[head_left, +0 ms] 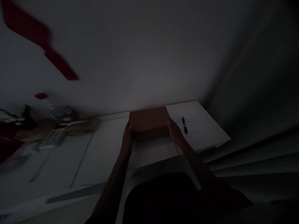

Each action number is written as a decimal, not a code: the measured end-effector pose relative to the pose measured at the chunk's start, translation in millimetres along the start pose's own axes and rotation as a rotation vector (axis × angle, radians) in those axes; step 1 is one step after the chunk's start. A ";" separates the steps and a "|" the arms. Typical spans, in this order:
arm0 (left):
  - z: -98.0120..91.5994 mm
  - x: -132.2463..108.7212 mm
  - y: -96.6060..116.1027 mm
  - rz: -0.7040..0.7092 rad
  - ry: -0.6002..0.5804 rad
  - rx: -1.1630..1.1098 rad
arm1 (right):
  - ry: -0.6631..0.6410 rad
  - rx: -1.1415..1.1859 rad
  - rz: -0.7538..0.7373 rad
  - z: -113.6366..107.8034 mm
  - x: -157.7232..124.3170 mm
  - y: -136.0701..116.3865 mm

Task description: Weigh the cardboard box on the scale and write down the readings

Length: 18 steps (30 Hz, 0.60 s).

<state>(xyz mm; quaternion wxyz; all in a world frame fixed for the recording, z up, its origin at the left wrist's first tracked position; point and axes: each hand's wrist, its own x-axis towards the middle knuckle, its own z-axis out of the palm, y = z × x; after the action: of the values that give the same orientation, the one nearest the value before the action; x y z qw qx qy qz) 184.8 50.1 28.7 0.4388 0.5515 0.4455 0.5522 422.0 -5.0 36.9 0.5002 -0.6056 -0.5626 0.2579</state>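
Note:
A closed brown cardboard box (149, 119) is held between my two hands above the white table (105, 146). My left hand (127, 137) presses against its left side, thumb toward the near face. On the opposite side, my right hand (174, 130) grips the near right corner with the thumb in front. Dim light hides the details of the box's surface, and I cannot tell whether its underside touches the table. Close to my right hand, a dark pen (184, 125) lies on a white sheet (192, 127) with faint printing.
At the table's left are a bottle with a red cap (41, 96), a blurred labelled jar (62, 112), a crumpled brown bag (83, 127) and a white box (52, 138). A pale wall (144, 62) bearing a red shape stands behind. Dark curtain-like folds (252, 140) hang at the right.

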 end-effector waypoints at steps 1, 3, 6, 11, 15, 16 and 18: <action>2.2 -1.1 2.9 -0.003 0.013 0.015 | -0.006 -0.012 0.004 -0.3 0.3 -0.1; 5.2 -2.7 6.2 -0.033 0.052 0.014 | -0.010 -0.023 0.006 -1.5 1.0 -0.3; 6.3 -3.1 4.8 -0.042 0.062 -0.022 | -0.009 -0.046 0.000 -3.8 2.1 -1.6; -3.3 -3.8 4.2 0.010 0.059 -0.052 | -0.039 -0.067 0.013 -1.1 2.7 -12.0; -27.1 -7.7 14.3 0.042 0.125 -0.070 | -0.100 -0.045 -0.067 16.8 5.1 -31.6; -35.4 -8.9 17.2 0.053 0.142 -0.070 | -0.124 -0.042 -0.083 23.4 6.3 -37.5; -54.3 -11.7 22.1 0.060 0.193 -0.071 | -0.168 -0.050 -0.107 38.3 8.8 -49.2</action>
<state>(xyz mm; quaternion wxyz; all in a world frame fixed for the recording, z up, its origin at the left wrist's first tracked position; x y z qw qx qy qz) 130.7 33.4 48.0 0.3964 0.4931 0.4489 0.6311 369.7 8.7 69.2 0.4488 -0.5633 -0.6404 0.2667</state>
